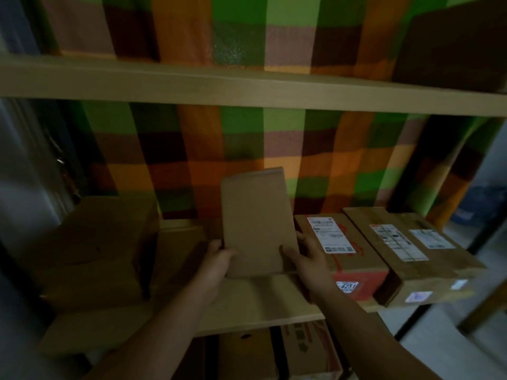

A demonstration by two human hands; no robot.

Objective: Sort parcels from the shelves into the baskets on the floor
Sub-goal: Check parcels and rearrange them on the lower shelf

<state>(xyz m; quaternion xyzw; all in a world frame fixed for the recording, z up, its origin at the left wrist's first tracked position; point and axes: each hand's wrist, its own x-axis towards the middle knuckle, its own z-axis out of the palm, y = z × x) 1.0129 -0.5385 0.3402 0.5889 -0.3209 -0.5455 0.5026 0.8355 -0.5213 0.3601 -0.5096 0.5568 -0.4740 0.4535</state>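
A plain brown cardboard parcel [256, 223] is tilted up above the middle shelf [258, 303], its blank face towards me. My left hand [216, 263] grips its lower left edge, thumb on the front. On the lower right edge my right hand [308, 259] holds it the same way. To the right lie a parcel with a red end and a white label [345, 248] and a longer brown parcel with two labels [411, 250]. No basket is in view.
A large dark cardboard box [96, 250] stands at the left of the shelf. The upper shelf board [247, 86] runs above, with a checked curtain [247, 149] behind. More boxes [310, 352] sit on the shelf below. Pale floor shows at the right.
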